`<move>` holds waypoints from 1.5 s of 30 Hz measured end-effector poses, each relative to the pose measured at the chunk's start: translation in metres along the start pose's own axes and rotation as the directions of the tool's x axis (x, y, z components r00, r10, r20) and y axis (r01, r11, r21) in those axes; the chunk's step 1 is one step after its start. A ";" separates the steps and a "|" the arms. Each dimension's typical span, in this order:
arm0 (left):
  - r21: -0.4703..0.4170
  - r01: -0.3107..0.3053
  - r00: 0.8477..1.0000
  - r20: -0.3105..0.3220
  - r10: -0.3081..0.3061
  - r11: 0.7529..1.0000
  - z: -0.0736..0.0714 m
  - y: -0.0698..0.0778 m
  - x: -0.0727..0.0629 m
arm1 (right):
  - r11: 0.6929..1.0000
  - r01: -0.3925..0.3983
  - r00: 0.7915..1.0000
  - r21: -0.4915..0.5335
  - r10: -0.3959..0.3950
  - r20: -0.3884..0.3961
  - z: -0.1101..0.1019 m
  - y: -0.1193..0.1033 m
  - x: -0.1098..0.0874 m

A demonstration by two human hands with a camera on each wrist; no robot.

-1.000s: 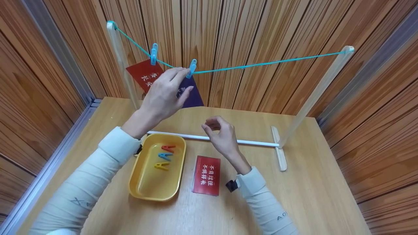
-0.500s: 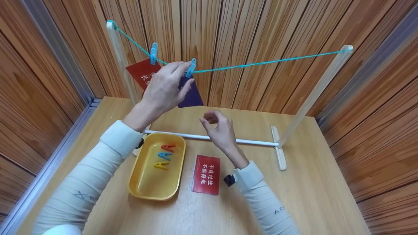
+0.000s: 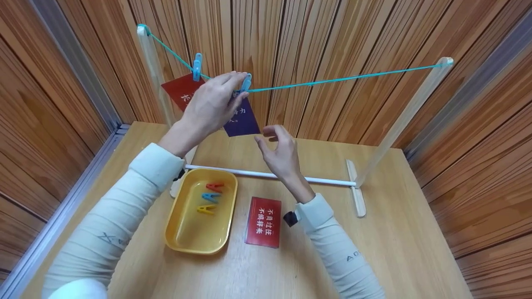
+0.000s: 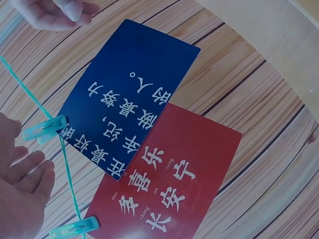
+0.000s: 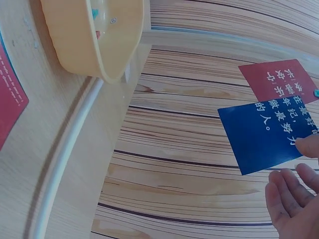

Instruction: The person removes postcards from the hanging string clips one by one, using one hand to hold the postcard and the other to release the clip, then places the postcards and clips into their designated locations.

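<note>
A dark blue card (image 4: 134, 64) with white writing hangs from the green string (image 3: 341, 80) under a light blue clothespin (image 4: 44, 129). My left hand (image 3: 212, 101) is raised beside this clothespin, fingers loosely bent, fingertips right by its handle end in the left wrist view. In the head view that hand covers part of the blue card. Below the card's lower right corner is my right hand (image 3: 282, 153), thumb and fingers apart with nothing between them. A red card (image 4: 199, 154) hangs to the left from another light blue clothespin (image 3: 197, 66).
Wooden posts (image 3: 403, 120) hold the string, joined low down by a white rod (image 3: 249, 173). A yellow tray (image 3: 176, 232) on the table holds red, blue and yellow clothespins. Red-topped cards (image 3: 264, 222) lie beside it. A wood-panelled wall (image 3: 316, 37) stands behind.
My right hand has risen toward the blue card's lower corner, its thumb and fingers spreading apart. My left hand has shifted slightly up and right beside the clothespin.
</note>
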State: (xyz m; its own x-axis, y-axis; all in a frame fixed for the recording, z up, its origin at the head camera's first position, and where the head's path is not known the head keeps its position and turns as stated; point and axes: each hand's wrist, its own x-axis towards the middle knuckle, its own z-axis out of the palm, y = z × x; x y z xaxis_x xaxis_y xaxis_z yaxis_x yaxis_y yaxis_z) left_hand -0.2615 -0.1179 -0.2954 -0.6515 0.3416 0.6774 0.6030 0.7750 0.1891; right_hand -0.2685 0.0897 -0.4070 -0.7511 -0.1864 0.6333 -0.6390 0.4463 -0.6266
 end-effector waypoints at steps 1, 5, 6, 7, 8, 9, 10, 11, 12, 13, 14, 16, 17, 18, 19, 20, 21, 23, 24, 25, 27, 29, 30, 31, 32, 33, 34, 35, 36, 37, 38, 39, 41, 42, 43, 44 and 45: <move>0.000 -0.005 1.000 0.002 0.005 1.000 0.001 0.000 0.001 | 1.000 0.000 1.000 -0.005 0.000 -0.007 0.000 0.000 0.001; 0.005 -0.019 1.000 0.003 0.019 1.000 0.003 0.001 0.004 | 1.000 0.007 1.000 -0.026 -0.008 -0.011 0.000 -0.001 0.005; 0.007 -0.018 1.000 0.005 0.018 1.000 0.003 0.001 0.004 | 1.000 0.011 1.000 -0.027 -0.011 -0.007 0.000 -0.002 0.006; 0.008 -0.016 1.000 0.006 0.016 1.000 0.003 0.001 0.005 | 1.000 0.013 1.000 -0.028 -0.013 -0.004 0.000 -0.003 0.007; 0.010 -0.013 1.000 0.009 0.013 1.000 0.003 0.002 0.005 | 1.000 0.014 1.000 -0.028 -0.014 -0.002 0.000 -0.003 0.008; 0.010 -0.008 1.000 0.013 0.008 1.000 0.003 0.003 0.006 | 1.000 0.014 1.000 -0.024 -0.014 0.001 0.000 -0.004 0.009; 0.011 -0.004 1.000 0.018 0.003 1.000 0.003 0.003 0.007 | 1.000 0.012 1.000 -0.020 -0.012 0.004 0.001 -0.004 0.011; 0.010 0.002 1.000 0.024 -0.002 1.000 0.002 0.004 0.009 | 1.000 0.009 1.000 -0.017 -0.009 0.006 0.001 -0.005 0.012; 0.011 0.006 1.000 0.028 -0.006 1.000 0.002 0.005 0.010 | 1.000 0.004 1.000 -0.013 -0.004 0.009 0.001 -0.005 0.014; 0.015 0.005 1.000 0.031 -0.005 1.000 0.002 0.005 0.011 | 1.000 -0.002 1.000 -0.015 0.003 0.013 0.001 -0.005 0.015; 0.019 0.005 0.999 0.034 -0.005 1.000 0.002 0.006 0.012 | 1.000 -0.009 1.000 -0.016 0.009 0.016 0.001 -0.005 0.016; 0.026 0.000 0.999 0.036 -0.001 1.000 0.001 0.006 0.013 | 1.000 -0.025 0.999 -0.019 0.026 0.028 0.002 -0.005 0.018; 0.032 0.001 0.999 0.039 -0.002 0.999 0.002 0.006 0.014 | 0.999 -0.034 0.999 -0.021 0.035 0.035 0.002 -0.005 0.019; 0.040 0.001 0.999 0.042 -0.003 0.999 0.002 0.006 0.014 | 0.999 -0.044 0.998 -0.021 0.045 0.042 0.003 -0.004 0.020; 0.049 0.002 0.999 0.047 -0.005 0.999 0.002 0.005 0.014 | 0.998 -0.052 0.997 -0.020 0.053 0.048 0.003 -0.005 0.021; 0.055 0.003 0.999 0.053 -0.006 0.998 0.002 0.005 0.015 | 0.998 -0.061 0.997 -0.017 0.062 0.053 0.004 -0.005 0.023; 0.060 0.005 0.998 0.061 -0.009 0.998 0.002 0.005 0.015 | 0.998 -0.070 0.996 -0.010 0.070 0.057 0.004 -0.005 0.024; 0.067 0.016 0.997 0.079 -0.022 0.998 0.002 0.004 0.018 | 0.996 -0.084 0.995 0.005 0.083 0.063 0.005 -0.006 0.028; 0.067 0.022 0.996 0.087 -0.028 0.998 0.002 0.004 0.018 | 0.996 -0.092 0.994 0.013 0.091 0.068 0.006 -0.006 0.031; 0.064 0.027 0.995 0.094 -0.032 0.998 0.002 0.003 0.019 | 0.995 -0.096 0.993 0.015 0.095 0.071 0.007 -0.006 0.033; 0.056 0.036 0.994 0.104 -0.042 0.998 0.003 0.002 0.020 | 0.994 -0.109 0.991 0.020 0.107 0.081 0.009 -0.007 0.037; 0.050 0.046 0.992 0.112 -0.051 0.998 0.004 0.001 0.021 | 0.993 -0.116 0.989 0.013 0.114 0.093 0.012 -0.007 0.040; 0.049 0.048 0.992 0.116 -0.054 0.998 0.004 0.000 0.021 | 0.993 -0.120 0.988 0.007 0.118 0.098 0.014 -0.007 0.041; 0.049 0.050 0.991 0.120 -0.056 0.998 0.005 0.000 0.021 | 0.993 -0.119 0.988 0.001 0.119 0.102 0.015 -0.007 0.043; 0.049 0.051 0.991 0.123 -0.057 0.997 0.006 -0.001 0.021 | 0.993 -0.121 0.987 -0.003 0.121 0.105 0.016 -0.007 0.044; 0.049 0.054 0.990 0.128 -0.060 0.997 0.006 -0.001 0.022 | 0.993 -0.121 0.987 -0.008 0.121 0.107 0.018 -0.007 0.044; 0.050 0.058 0.989 0.132 -0.064 0.997 0.007 -0.001 0.022 | 0.993 -0.118 0.987 -0.013 0.118 0.108 0.019 -0.007 0.045; 0.049 0.061 0.988 0.136 -0.067 0.997 0.007 -0.002 0.023 | 0.993 -0.114 0.988 -0.016 0.115 0.106 0.020 -0.007 0.046; 0.048 0.063 0.988 0.141 -0.069 0.997 0.008 -0.002 0.023 | 0.993 -0.115 0.988 -0.013 0.116 0.106 0.021 -0.007 0.047; 0.046 0.065 0.987 0.144 -0.071 0.997 0.008 -0.002 0.024 | 0.994 -0.113 0.988 -0.008 0.114 0.105 0.022 -0.007 0.047; 0.045 0.066 0.986 0.148 -0.072 0.997 0.008 -0.002 0.025 | 0.993 -0.114 0.988 -0.002 0.114 0.103 0.023 -0.007 0.048; 0.046 0.068 0.986 0.151 -0.074 0.997 0.009 -0.002 0.025 | 0.993 -0.115 0.988 0.005 0.113 0.105 0.024 -0.007 0.049; 0.047 0.068 0.986 0.152 -0.075 0.997 0.009 -0.002 0.026 | 0.993 -0.119 0.987 0.020 0.117 0.109 0.025 -0.007 0.050; 0.052 0.068 0.985 0.152 -0.075 0.996 0.009 -0.002 0.027 | 0.992 -0.124 0.986 0.029 0.121 0.111 0.025 -0.007 0.051; 0.055 0.067 0.985 0.153 -0.075 0.996 0.009 -0.002 0.027 | 0.991 -0.129 0.986 0.033 0.125 0.112 0.026 -0.007 0.052; 0.056 0.068 0.985 0.154 -0.076 0.996 0.009 -0.002 0.028 | 0.990 -0.133 0.985 0.035 0.129 0.111 0.026 -0.007 0.053; 0.057 0.069 0.985 0.154 -0.077 0.996 0.009 -0.003 0.028 | 0.990 -0.136 0.985 0.036 0.132 0.110 0.027 -0.007 0.053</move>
State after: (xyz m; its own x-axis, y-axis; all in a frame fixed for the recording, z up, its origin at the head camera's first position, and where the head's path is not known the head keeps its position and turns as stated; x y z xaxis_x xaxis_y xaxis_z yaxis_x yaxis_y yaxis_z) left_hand -0.2854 -0.1056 -0.2830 -0.7592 0.3589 0.5430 0.5293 0.8259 0.1941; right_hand -0.3087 0.0531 -0.3811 -0.8424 -0.2213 0.4914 -0.5362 0.4358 -0.7229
